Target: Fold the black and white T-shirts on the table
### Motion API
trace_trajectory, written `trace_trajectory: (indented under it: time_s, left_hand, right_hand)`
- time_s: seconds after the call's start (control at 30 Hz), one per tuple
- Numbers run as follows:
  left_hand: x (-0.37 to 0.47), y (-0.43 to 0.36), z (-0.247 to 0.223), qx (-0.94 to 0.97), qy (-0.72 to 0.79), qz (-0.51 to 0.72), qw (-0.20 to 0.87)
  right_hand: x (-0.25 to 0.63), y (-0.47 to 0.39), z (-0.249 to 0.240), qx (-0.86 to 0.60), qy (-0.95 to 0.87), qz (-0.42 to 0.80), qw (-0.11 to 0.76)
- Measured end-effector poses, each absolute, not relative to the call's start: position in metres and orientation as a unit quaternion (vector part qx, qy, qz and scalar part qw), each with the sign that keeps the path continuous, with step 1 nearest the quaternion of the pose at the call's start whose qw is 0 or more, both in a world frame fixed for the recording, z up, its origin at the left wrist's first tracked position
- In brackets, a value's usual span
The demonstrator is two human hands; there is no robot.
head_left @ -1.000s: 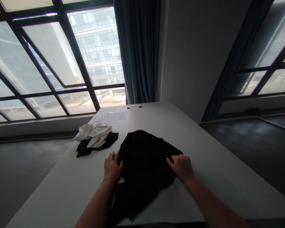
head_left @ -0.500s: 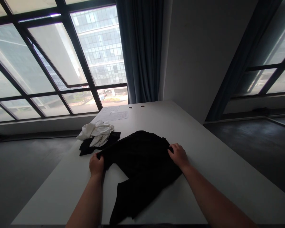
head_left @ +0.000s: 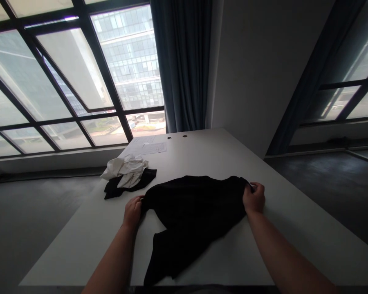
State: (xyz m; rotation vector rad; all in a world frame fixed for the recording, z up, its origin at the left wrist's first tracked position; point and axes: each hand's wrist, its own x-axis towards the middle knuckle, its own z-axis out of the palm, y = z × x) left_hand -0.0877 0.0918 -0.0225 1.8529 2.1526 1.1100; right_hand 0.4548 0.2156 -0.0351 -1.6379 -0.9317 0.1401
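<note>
A black garment (head_left: 196, 208) lies spread over the white table (head_left: 110, 253), its far edge drawn out between my two hands. At its left end my left hand (head_left: 133, 210) is closed on a narrow part of the cloth. My right hand (head_left: 254, 197) pinches the far right corner, where the fabric is slightly lifted. One tapering part of the garment reaches toward the near table edge, with bare tabletop showing in the notch beside it. The dark cloth hides its details, so I cannot tell whether it is trousers or a top.
Beyond my left hand sits a crumpled white cloth (head_left: 127, 167) on top of another black cloth (head_left: 110, 188). Papers (head_left: 153, 148) lie near the table's far left corner, beside two round holes. A blue curtain (head_left: 184, 73), windows and a wall stand behind.
My right hand has moved to the right with the garment's corner, pulling the far edge wider and straighter. My left hand has shifted slightly right, still gripping the cloth.
</note>
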Motion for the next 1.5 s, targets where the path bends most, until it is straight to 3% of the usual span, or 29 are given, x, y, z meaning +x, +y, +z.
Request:
trace_trajectory:
  time_s: [0.1, 0.3, 0.47, 0.6, 0.7, 1.03, 1.3, 1.4, 1.5]
  left_hand:
    - [-0.070, 0.092, -0.020, 0.681, 0.655, 0.322, 0.070]
    - [-0.050, 0.090, -0.021, 0.614, 0.747, 0.254, 0.010]
    - [-0.046, 0.087, -0.017, 0.588, 0.766, 0.256, 0.045]
    - [-0.043, 0.087, -0.014, 0.583, 0.766, 0.269, 0.037]
    - [-0.043, 0.088, -0.012, 0.623, 0.734, 0.271, 0.020]
    - [-0.053, 0.092, -0.024, 0.646, 0.711, 0.269, 0.074]
    - [-0.050, 0.095, -0.020, 0.616, 0.735, 0.276, 0.058]
    - [-0.052, 0.095, -0.018, 0.608, 0.723, 0.323, 0.056]
    - [-0.054, 0.093, -0.015, 0.566, 0.729, 0.360, 0.134]
  right_hand:
    - [0.454, 0.215, -0.035, -0.683, -0.411, 0.015, 0.604]
    - [0.466, 0.220, -0.038, -0.660, -0.494, -0.068, 0.562]
    - [0.438, 0.202, -0.031, -0.590, -0.676, -0.109, 0.429]
    - [0.401, 0.185, -0.033, -0.534, -0.798, -0.048, 0.273]
    - [0.392, 0.183, -0.038, -0.533, -0.819, -0.013, 0.210]
    - [0.399, 0.187, -0.036, -0.537, -0.816, 0.012, 0.214]
    - [0.398, 0.188, -0.039, -0.537, -0.814, 0.004, 0.222]
    - [0.399, 0.187, -0.037, -0.525, -0.814, 0.005, 0.248]
    - [0.398, 0.182, -0.029, -0.496, -0.813, 0.017, 0.305]
